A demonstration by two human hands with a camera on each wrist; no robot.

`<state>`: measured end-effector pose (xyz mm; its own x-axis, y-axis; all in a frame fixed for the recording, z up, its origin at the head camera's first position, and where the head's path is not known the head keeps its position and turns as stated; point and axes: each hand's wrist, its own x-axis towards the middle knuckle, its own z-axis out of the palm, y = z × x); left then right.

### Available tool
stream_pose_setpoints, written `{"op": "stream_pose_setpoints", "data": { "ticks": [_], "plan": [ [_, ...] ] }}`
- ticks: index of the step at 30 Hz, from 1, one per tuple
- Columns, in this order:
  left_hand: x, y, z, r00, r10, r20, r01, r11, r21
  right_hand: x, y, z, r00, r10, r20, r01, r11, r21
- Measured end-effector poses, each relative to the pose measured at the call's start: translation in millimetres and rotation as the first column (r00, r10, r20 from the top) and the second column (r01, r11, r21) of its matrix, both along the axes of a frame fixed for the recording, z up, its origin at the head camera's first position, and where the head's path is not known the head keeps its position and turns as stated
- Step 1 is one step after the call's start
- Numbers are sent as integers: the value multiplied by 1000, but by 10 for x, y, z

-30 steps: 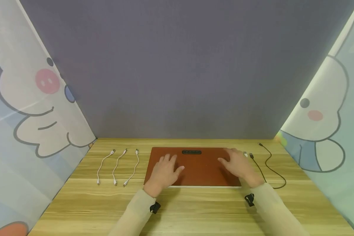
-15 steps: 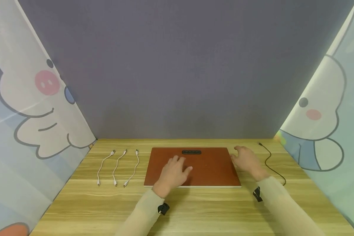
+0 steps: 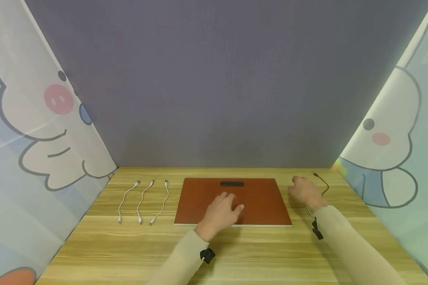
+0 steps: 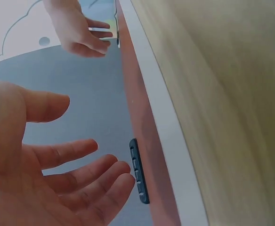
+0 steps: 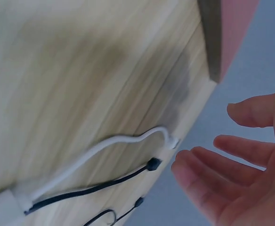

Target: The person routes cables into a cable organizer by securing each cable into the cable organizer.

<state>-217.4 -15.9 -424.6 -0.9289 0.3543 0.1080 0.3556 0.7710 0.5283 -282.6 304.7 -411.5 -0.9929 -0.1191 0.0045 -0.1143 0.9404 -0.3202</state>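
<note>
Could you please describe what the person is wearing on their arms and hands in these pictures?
Both arms wear long, pale beige sleeves reaching the wrists. A small black device is strapped under each wrist. The left hand and right hand are bare: no gloves or rings show.

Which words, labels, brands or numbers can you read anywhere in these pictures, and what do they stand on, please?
None: no view shows any readable text.
The red-brown board and the black clip strip bear no visible lettering.
The white cables and the black cable are too small to show any marking.
The side curtains carry cartoon drawings only.
</note>
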Motion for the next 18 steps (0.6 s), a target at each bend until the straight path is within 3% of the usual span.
{"op": "stream_pose_setpoints", "data": {
  "ticks": [18],
  "plan": [
    [29, 247, -34, 996, -18, 84, 8, 993, 115, -236, 207, -120, 994, -64, 88, 66, 997, -28]
  ]
}}
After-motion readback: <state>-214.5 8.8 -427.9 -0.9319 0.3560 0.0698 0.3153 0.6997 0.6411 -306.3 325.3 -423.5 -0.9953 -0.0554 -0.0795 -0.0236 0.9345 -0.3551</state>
